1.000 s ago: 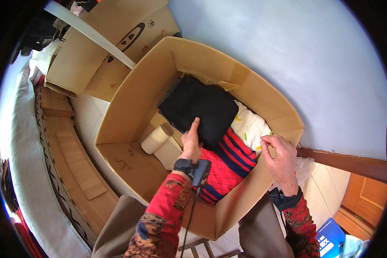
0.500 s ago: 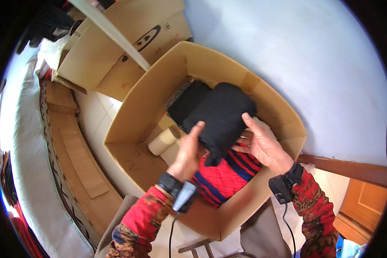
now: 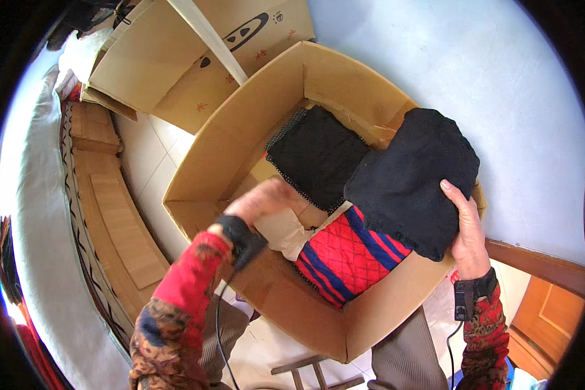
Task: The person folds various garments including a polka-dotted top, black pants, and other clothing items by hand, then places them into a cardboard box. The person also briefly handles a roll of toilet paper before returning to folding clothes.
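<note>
My right hand (image 3: 467, 227) is closed on the edge of a folded black cloth (image 3: 416, 179), thumb on top. The cloth is held over the right side of an open cardboard box (image 3: 208, 156). Smeared by motion, my left hand (image 3: 266, 200) reaches into the box near a beige paper-like piece (image 3: 283, 231); its fingers cannot be made out. A second folded black cloth (image 3: 318, 156) with a speckled edge lies toward the back of the box. In front of it is a folded red fabric (image 3: 351, 253) with dark blue stripes and a crisscross pattern.
Behind the box stands a flattened cardboard sheet (image 3: 162, 65) with a pale pole (image 3: 208, 36) across it. A wall (image 3: 435, 52) rises at the right. To the left are a wooden panel (image 3: 120, 221) and a pale padded edge (image 3: 42, 227). Below lies a stool frame (image 3: 315, 374).
My left hand has let go of the black cloth and moved left and up. My right hand has carried the cloth to the right. The cardboard tube seen earlier is no longer visible.
</note>
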Tool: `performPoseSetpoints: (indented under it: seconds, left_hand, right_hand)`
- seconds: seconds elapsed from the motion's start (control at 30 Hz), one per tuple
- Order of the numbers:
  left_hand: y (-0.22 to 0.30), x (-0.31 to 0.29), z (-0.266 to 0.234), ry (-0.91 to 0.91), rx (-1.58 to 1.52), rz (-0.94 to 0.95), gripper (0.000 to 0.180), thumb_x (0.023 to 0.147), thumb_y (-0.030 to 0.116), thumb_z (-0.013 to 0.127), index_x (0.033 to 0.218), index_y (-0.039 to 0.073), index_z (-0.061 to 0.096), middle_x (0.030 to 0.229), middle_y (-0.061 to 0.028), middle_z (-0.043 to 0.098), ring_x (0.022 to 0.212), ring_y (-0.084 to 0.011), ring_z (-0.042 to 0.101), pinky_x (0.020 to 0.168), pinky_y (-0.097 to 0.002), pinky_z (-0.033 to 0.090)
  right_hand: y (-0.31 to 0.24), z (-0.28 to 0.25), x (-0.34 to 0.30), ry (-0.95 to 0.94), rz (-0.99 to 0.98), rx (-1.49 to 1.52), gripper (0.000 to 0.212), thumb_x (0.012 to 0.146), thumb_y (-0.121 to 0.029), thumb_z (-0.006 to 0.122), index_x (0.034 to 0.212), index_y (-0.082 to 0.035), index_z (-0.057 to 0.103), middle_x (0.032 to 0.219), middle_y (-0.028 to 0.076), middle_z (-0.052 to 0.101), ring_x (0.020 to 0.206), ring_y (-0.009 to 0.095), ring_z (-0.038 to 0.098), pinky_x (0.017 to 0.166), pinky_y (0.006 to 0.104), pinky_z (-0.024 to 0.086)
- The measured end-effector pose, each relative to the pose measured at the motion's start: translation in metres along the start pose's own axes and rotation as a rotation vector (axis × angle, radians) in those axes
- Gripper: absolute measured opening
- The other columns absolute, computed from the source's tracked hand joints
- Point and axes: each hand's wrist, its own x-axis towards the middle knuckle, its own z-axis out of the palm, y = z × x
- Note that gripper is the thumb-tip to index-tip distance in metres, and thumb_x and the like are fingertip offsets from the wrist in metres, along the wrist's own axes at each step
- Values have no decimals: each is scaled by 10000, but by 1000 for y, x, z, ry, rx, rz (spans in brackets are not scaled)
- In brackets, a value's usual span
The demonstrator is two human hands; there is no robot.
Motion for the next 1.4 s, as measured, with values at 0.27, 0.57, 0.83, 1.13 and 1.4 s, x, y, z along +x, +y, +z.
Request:
performPoseSetpoints:
  seconds: [0.27,0.57,0.83,1.13,1.4]
  left_hand:
    - [-96,48,-4,39,48,-386,912,662,478,801,1375,23,462,1287,-212,579,1218,-343,540,991,-406,452]
    - [-109,75,53,-142,82,-129,920,615,470,838,1349,25,507,1289,-186,593,1187,-305,572,981,-392,458]
    - [-38,66,85,-196,173,-142,744,604,398,831,1183,-21,623,1170,-219,650,1073,-334,635,901,-401,505]
    - [4,-13,0,178,-166,69,587,749,523,726,948,-27,681,836,-124,684,775,-198,643,674,-360,519]
    - [5,-240,-48,879,-1243,199,669,904,506,574,1318,-13,494,1176,-158,626,989,-216,656,845,-333,555]
  right_hand:
    - [13,-11,-3,43,31,-5,676,774,-271,794,1302,29,496,1182,129,612,1047,236,604,933,361,479]
    - [16,-18,-1,88,18,9,639,779,-261,791,1273,34,513,1160,138,620,1027,228,614,901,354,500]
    - [14,-19,-4,91,-54,-79,643,789,-244,785,1291,35,495,1191,128,607,1052,235,603,950,348,470]
    - [0,5,0,-21,-30,-94,528,800,-188,766,1234,23,552,1154,116,637,1037,207,608,940,339,470]
    - [18,118,-5,-451,23,150,429,792,-188,761,1166,-25,630,1091,81,680,964,189,646,888,345,507]
